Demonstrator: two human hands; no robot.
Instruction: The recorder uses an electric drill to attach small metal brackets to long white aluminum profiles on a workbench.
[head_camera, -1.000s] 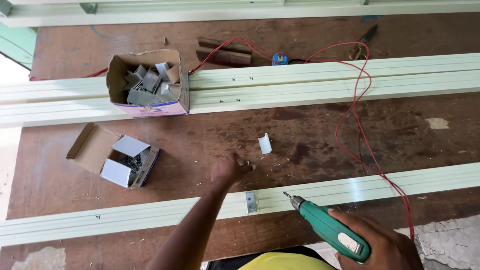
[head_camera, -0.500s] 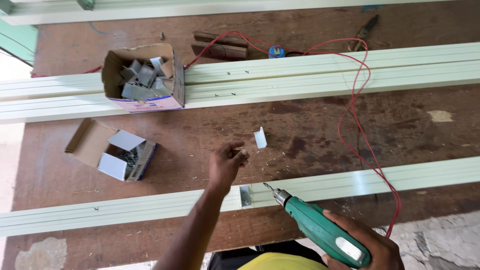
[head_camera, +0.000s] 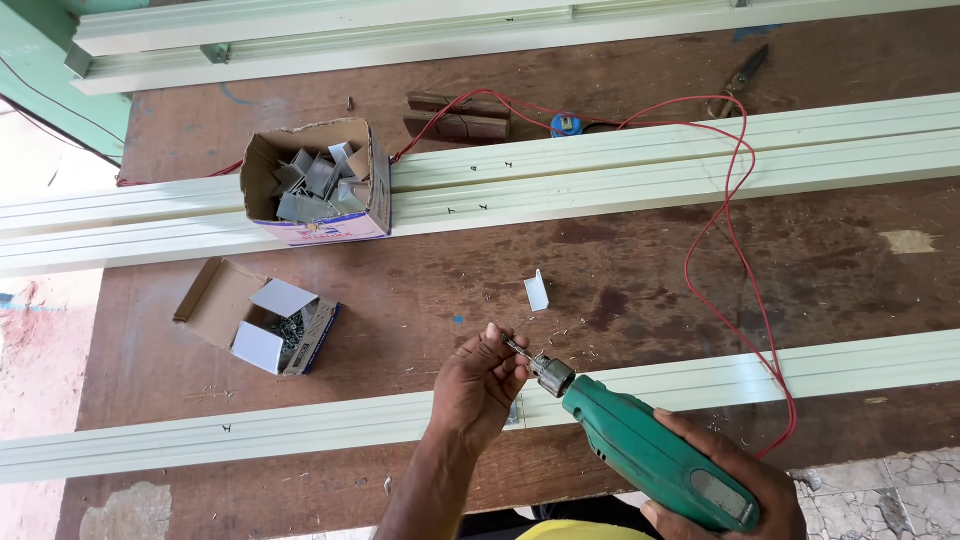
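Observation:
My right hand (head_camera: 735, 492) grips a green electric drill (head_camera: 655, 460), its bit pointing up and left. My left hand (head_camera: 478, 385) is closed at the drill's bit (head_camera: 516, 349), fingertips pinching something small against the tip; what it is cannot be made out. Both hands hover over a long pale green profile (head_camera: 250, 430) lying across the brown table (head_camera: 620, 290). A small metal bracket (head_camera: 514, 412) sits on that profile just under my left hand. A little white angle piece (head_camera: 537, 290) lies on the table beyond.
A cardboard box of metal brackets (head_camera: 318, 185) rests on two more pale green profiles (head_camera: 700, 160). A small open box of screws (head_camera: 262, 318) lies to the left. The drill's red cord (head_camera: 740, 230) loops across the table. Scissors (head_camera: 738, 75) and wood blocks (head_camera: 457, 115) sit at the back.
The drill has risen and swung so its bit meets my left hand, which has closed its fingers on the tip. The view has shifted slightly.

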